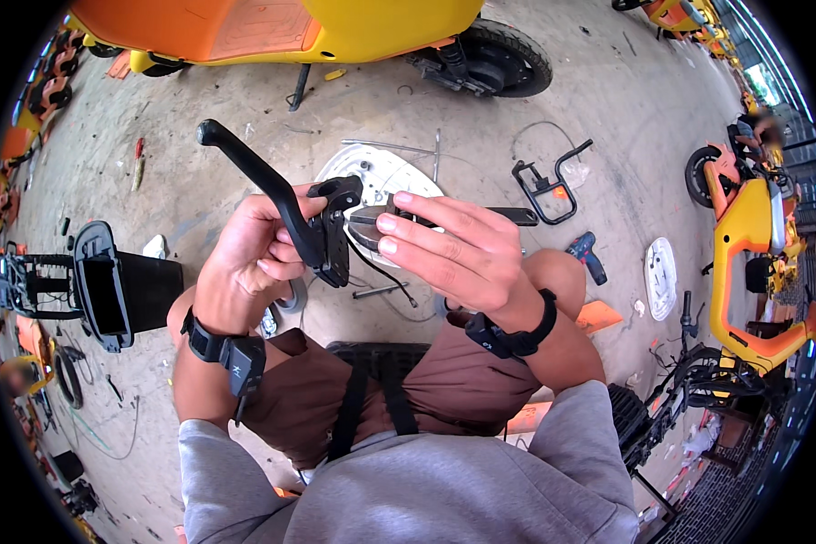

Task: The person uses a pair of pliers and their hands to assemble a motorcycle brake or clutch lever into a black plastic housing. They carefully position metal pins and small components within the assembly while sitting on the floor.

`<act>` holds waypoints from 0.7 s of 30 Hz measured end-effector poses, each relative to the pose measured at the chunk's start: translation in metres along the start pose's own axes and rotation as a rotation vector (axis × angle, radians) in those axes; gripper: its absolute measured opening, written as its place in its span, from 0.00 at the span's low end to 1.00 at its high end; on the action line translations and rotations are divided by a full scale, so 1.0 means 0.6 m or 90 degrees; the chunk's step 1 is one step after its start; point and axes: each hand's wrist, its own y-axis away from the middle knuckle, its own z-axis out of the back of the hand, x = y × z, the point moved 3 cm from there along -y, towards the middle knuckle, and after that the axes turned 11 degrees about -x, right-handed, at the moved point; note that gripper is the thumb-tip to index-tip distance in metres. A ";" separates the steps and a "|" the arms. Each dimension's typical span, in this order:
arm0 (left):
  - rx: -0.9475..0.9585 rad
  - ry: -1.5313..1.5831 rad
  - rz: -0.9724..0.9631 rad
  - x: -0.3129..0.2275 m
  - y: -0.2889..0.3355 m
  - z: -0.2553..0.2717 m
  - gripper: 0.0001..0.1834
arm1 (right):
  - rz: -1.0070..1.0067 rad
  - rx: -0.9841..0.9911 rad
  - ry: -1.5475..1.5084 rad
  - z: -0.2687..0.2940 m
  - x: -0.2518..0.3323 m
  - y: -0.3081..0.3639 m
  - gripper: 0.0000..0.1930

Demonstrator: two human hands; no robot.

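Note:
My left hand (256, 243) is closed around the bracket end of a black brake lever (281, 192), whose long arm slants up to the left. In my right hand (470, 256) is a pair of pliers (366, 228); the jaws lie against or very near the lever's bracket, and I cannot tell whether they grip it. One dark handle of the pliers sticks out to the right past my fingers. A thin black cable (383, 276) hangs below the bracket. Beneath both hands, a white panel (343, 163) on the floor carries small metal parts.
A yellow-orange scooter (381, 32) stands ahead on its kickstand. To the right lie a black metal rack (546, 192), a cordless drill (587, 256) and another white panel (662, 279). A second scooter (727, 249) stands far right, near a seated person (754, 131). At left is a black box (145, 288).

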 end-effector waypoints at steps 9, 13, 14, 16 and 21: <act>0.057 -0.123 -0.188 -0.017 0.000 0.012 0.21 | -0.495 -0.275 -0.169 -0.011 -0.047 0.042 0.16; 0.047 -0.173 -0.228 -0.026 0.012 0.005 0.23 | -0.661 -0.359 -0.272 -0.008 -0.056 0.040 0.15; 0.038 -0.183 -0.235 -0.027 0.014 0.000 0.23 | -0.692 -0.369 -0.280 -0.006 -0.057 0.037 0.15; -0.003 -0.255 -0.310 -0.028 0.017 -0.003 0.24 | -0.761 -0.358 -0.331 -0.005 -0.058 0.033 0.15; -0.094 -0.536 -0.605 -0.011 0.046 -0.047 0.25 | -0.959 -0.166 -0.535 -0.016 -0.065 0.042 0.16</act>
